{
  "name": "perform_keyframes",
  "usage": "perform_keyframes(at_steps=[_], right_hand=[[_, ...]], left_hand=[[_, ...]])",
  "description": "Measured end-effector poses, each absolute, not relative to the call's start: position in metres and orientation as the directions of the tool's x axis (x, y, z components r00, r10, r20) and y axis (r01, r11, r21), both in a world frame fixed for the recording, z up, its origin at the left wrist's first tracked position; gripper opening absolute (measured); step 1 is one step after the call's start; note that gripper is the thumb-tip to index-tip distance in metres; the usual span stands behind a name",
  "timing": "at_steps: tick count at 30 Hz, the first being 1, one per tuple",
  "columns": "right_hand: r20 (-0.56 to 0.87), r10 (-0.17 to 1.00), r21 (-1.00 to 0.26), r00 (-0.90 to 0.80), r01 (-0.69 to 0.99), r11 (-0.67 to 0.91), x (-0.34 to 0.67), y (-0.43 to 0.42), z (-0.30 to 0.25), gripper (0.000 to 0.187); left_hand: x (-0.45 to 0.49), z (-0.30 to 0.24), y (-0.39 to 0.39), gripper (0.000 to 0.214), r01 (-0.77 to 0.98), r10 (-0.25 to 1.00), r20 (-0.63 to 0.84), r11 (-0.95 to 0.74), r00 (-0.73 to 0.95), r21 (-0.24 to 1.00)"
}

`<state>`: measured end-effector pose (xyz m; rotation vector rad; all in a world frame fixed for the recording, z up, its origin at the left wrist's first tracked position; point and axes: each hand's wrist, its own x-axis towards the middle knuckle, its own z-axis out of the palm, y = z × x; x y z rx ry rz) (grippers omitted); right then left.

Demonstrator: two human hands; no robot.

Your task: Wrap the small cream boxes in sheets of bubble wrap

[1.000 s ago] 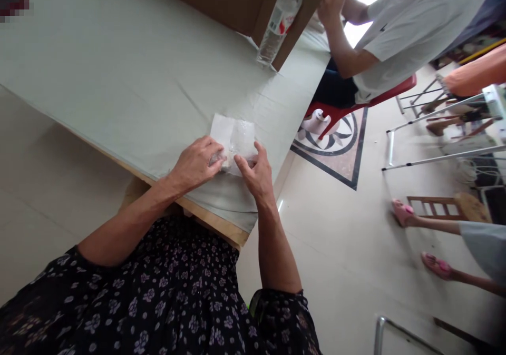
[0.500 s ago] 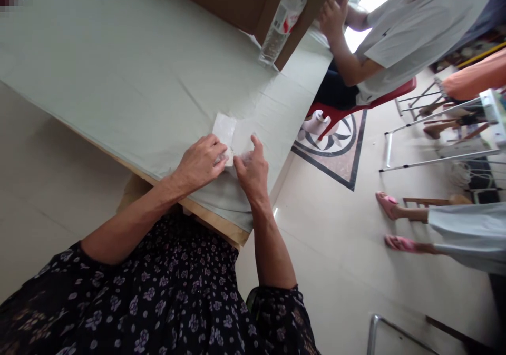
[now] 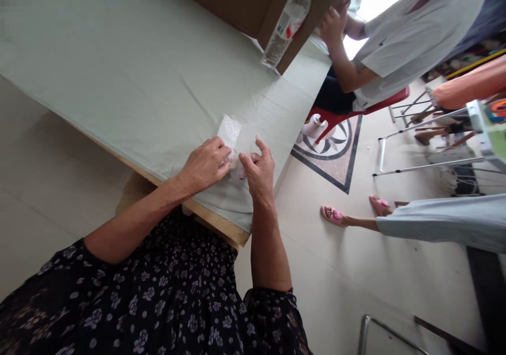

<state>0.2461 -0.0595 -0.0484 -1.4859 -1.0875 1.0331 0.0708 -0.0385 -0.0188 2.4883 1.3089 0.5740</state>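
A small clear plastic bag (image 3: 233, 136) with something pale inside lies on the table (image 3: 130, 76) near its front corner. My left hand (image 3: 206, 164) pinches the bag's near end with curled fingers. Touching it from the right, my right hand (image 3: 259, 171) also grips the bag, thumb and fingers pressed together. What the bag holds is too small to name.
A brown cardboard box (image 3: 253, 2) and a clear water bottle (image 3: 285, 23) stand at the table's far side. A person in a white shirt (image 3: 399, 44) sits on a red chair (image 3: 379, 105) there. Another person in pink sandals (image 3: 334, 215) stands on the tiled floor at right.
The bag has been folded narrower and drawn closer between my hands. The person in pink sandals has stepped leftward, nearer the table.
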Motion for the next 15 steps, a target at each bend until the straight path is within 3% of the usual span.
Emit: perform_keyframes(at_steps=[4,9,15], right_hand=[[-0.117,0.978,-0.976,0.171,0.163,-0.145,0.2487,-0.0643,-0.045,0.086],[-0.056,0.978,-0.96,0.202,0.259,-0.109,0.2472,-0.0628,-0.0468,0.075],[-0.047,0.979,-0.977,0.198,0.193,-0.086,0.246,-0.0588,-0.0514,0.074]], left_hand=[[0.0695,-0.024,-0.039,0.015,0.703,0.819,0.257,-0.573,0.514,0.421],[0.0681,-0.0254,-0.0418,0.036,0.7,0.792,0.295,-0.61,0.534,0.37],[0.0664,-0.0218,-0.0395,0.02,0.699,0.746,0.228,-0.666,0.626,0.261]])
